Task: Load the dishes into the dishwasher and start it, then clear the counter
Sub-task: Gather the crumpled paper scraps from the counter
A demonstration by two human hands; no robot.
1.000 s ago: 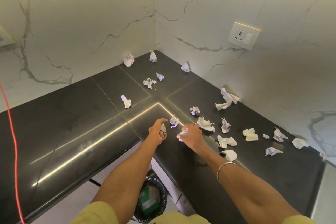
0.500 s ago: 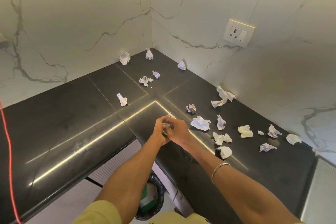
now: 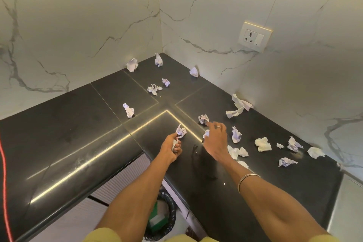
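left hand (image 3: 171,148) fingers clenched round crumpled white paper scraps (image 3: 180,132) near black table's (image 3: 59,133) inner corner | right hand (image 3: 215,139) fingers released, reaching small crumpled white paper ball (image 3: 203,118) (light, soft; pinch anywhere)

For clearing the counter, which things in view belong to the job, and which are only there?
Belong to the job:
- left hand, gripping gathered paper scraps
- right hand, fingers extended toward a crumpled scrap
- loose scraps on the black counter, e.g.
- bin with black liner below

Only there:
- wall socket
- red cable
- bangle
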